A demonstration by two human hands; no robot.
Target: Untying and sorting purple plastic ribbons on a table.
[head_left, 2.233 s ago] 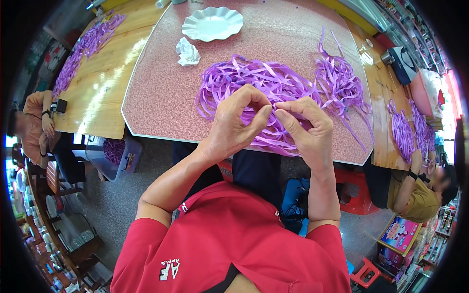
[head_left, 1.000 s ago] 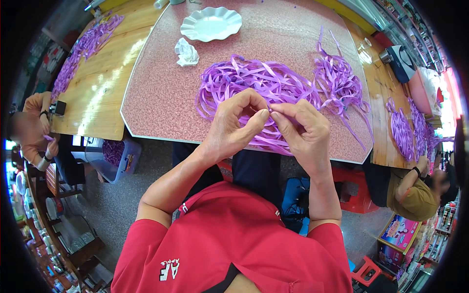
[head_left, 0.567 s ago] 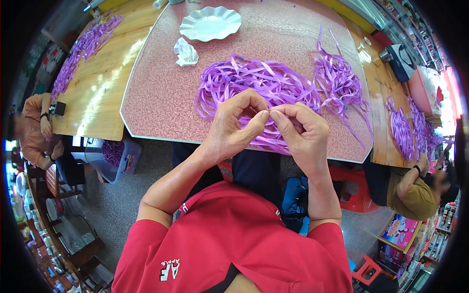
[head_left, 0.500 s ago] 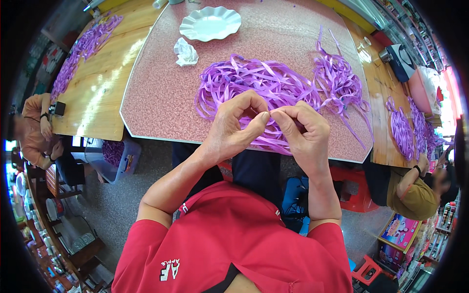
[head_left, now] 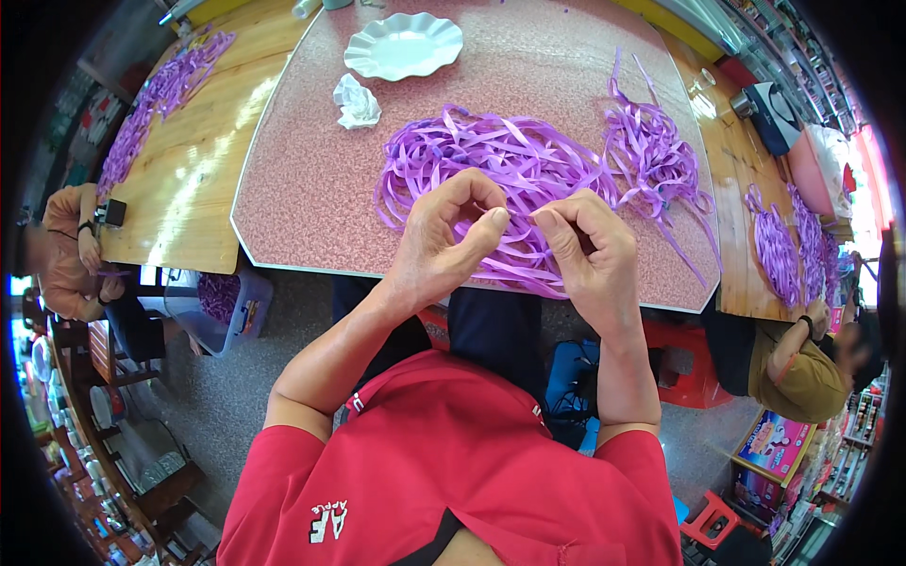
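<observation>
Over the near edge of a pink speckled table (head_left: 302, 189), my left hand (head_left: 442, 241) is closed in a pinch, thumb against the bent forefinger. My right hand (head_left: 595, 259) pinches the same way just to the right, with a small gap between the two sets of fingertips. Whatever they grip is too fine to make out. Beneath and beyond them spreads a large tangled pile of purple ribbon (head_left: 547, 151), partly covered by my hands. A smaller bunch of purple ribbon (head_left: 651, 156) lies to its right, loose ends trailing toward the table's right edge.
A white scalloped plate (head_left: 404, 45) and crumpled white tissue (head_left: 357, 102) lie farther back. Wooden tables (head_left: 189, 179) flank mine, carrying more ribbon (head_left: 776, 250). Other people sit at left (head_left: 66, 250) and right (head_left: 797, 377). A plastic tub (head_left: 250, 316) and red stool (head_left: 694, 373) stand below.
My fingertips, which met half a second ago, have drawn slightly apart, the left hand shifting left and the right hand a little right. The ribbon piles look unchanged.
</observation>
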